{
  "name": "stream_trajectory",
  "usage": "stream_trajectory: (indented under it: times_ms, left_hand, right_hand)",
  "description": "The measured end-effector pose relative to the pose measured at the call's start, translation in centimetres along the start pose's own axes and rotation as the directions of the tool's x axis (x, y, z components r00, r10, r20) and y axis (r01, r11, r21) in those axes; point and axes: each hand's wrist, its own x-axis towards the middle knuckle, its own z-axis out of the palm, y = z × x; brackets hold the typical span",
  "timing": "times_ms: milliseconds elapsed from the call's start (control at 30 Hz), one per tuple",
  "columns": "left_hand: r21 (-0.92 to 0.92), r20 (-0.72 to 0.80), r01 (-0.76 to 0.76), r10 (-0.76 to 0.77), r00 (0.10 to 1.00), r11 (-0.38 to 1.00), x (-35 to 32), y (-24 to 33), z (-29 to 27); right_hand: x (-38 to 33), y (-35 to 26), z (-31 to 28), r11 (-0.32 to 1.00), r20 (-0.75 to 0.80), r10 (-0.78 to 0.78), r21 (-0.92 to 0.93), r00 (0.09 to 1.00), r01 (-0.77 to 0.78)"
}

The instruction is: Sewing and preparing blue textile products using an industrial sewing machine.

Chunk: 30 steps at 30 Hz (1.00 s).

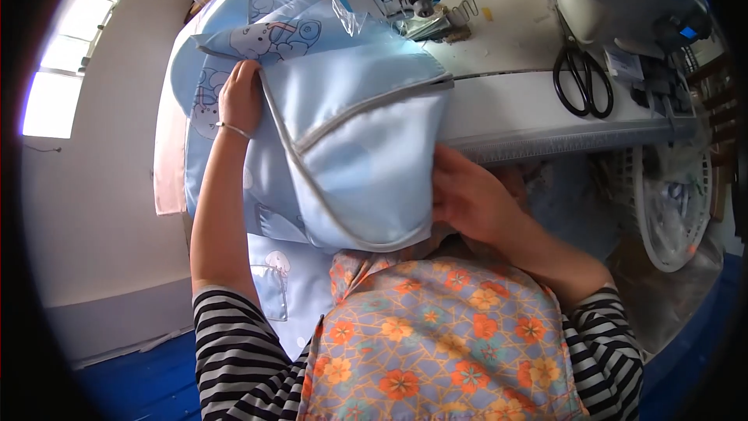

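A light blue cloth piece with grey piped edges and a grey seam across it hangs over the table's front edge, toward my lap. My left hand is closed on its left side, near the upper left corner, with fingertips partly hidden by cloth. At the right edge my right hand grips the same piece; some of its fingers are behind the cloth. More blue cloth printed with cartoon animals lies beneath and beyond my left hand. The upper part of the piece reaches close to the sewing machine.
Black-handled scissors lie on the white machine table, right of the needle area. A ruler strip runs along the front edge. A white plastic basket hangs at the right. Clear plastic film covers cloth near the machine head.
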Motion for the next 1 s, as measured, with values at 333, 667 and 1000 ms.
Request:
stream_trajectory:
  times_ms: [333,667,1000]
  left_hand:
    - [-0.055,0.095,-0.133,0.138,0.986,0.99,8.6,-2.9,6.3]
    - [-0.285,0.031,-0.175,0.192,0.981,0.942,9.2,-5.0,8.3]
    - [-0.328,0.194,0.123,-0.061,0.979,0.937,0.0,-2.1,2.1]
  right_hand:
    - [13.3,1.1,4.3,0.819,-0.003,-0.203,-0.548,0.979,0.168]
    - [2.4,-0.1,2.4,0.789,-0.3,-0.054,-0.597,0.953,-0.143]
    - [-1.4,-13.1,8.8,-0.3,-0.043,-0.162,-0.95,0.986,-0.09]
